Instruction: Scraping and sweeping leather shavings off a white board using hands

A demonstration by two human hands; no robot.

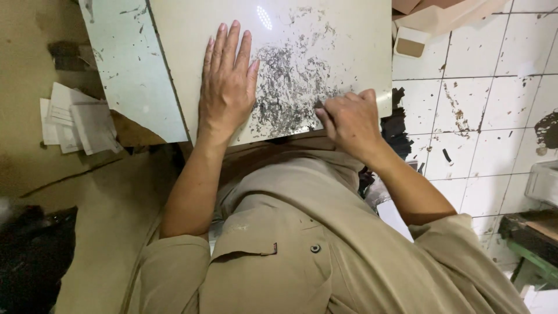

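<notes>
Over a stained white tile floor [482, 116], the cream panel [325, 35] is partly scraped: dark residue [290, 93] remains between the flat, released left hand [226, 87] and the clenched right hand [351, 119], whose tool I cannot make out.

Single view, taken from a camera worn on the person's head. It faces steeply downward along the wearer's own front, so the beige shirt [325, 244] fills the lower half of the frame and both forearms run up from it. The pale board [325, 35] lies in the upper middle, close to the lens, well within arm's reach. The board's far edge is cut off by the top of the frame. White floor tiles [494, 116] appear at right, brown floor covering [23, 87] at left. No second view exists for comparison.
</notes>
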